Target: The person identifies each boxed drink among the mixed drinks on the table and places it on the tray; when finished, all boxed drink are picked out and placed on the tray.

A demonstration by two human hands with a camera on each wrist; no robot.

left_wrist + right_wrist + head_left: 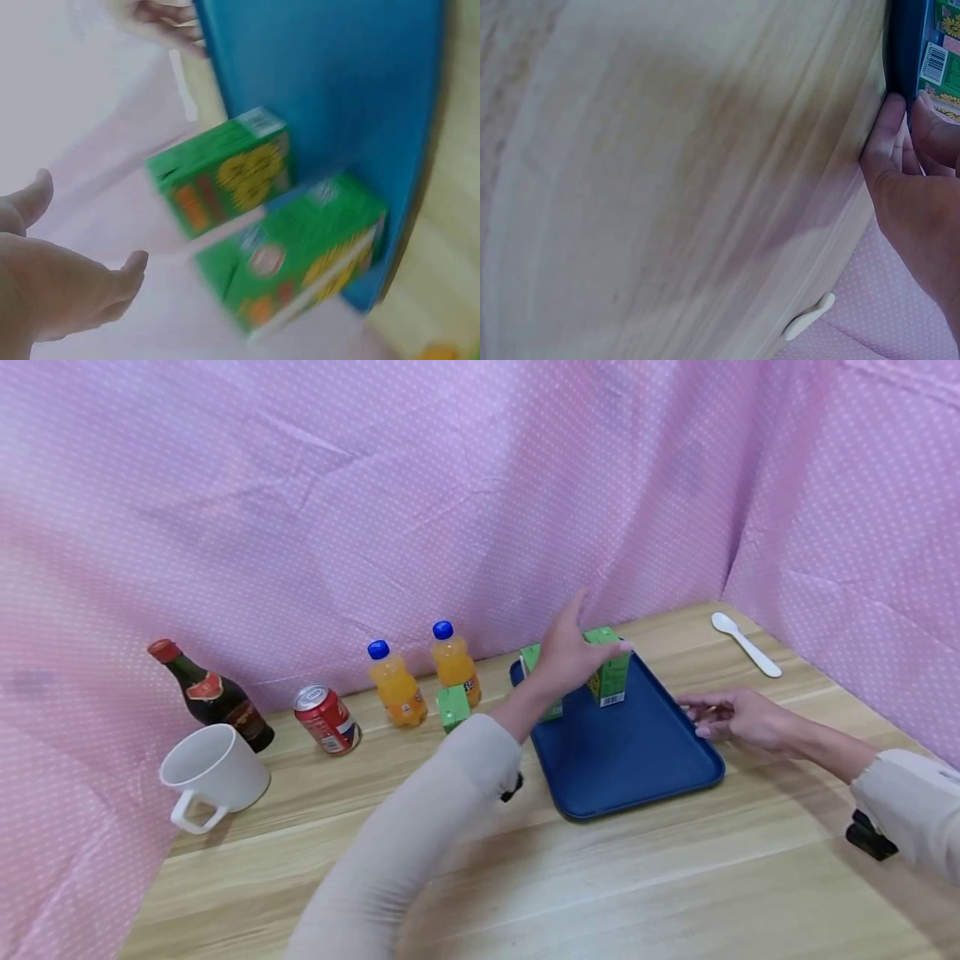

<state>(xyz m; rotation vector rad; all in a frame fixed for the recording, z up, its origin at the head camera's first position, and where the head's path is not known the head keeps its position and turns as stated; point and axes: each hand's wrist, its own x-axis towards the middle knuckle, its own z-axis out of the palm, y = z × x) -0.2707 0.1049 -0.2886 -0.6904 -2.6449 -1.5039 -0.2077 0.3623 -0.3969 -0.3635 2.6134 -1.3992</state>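
A blue tray (637, 752) lies on the wooden table with two green juice cartons standing at its far end. My left hand (581, 643) hovers open over the nearer-right carton (611, 677), thumb close to its top. The other carton (534, 660) is partly hidden behind my wrist. In the left wrist view my left hand (67, 277) is spread and apart from both cartons (225, 176) (300, 251). My right hand (701, 718) rests on the table, its fingertips (891, 124) touching the tray's right rim (900, 45).
A third green carton (453, 706) stands left of the tray beside two orange soda bottles (397, 689) (453, 664). Further left are a red can (326, 718), a dark bottle (213, 697) and a white mug (213, 772). A white spoon (746, 643) lies at the far right. Pink cloth walls the table.
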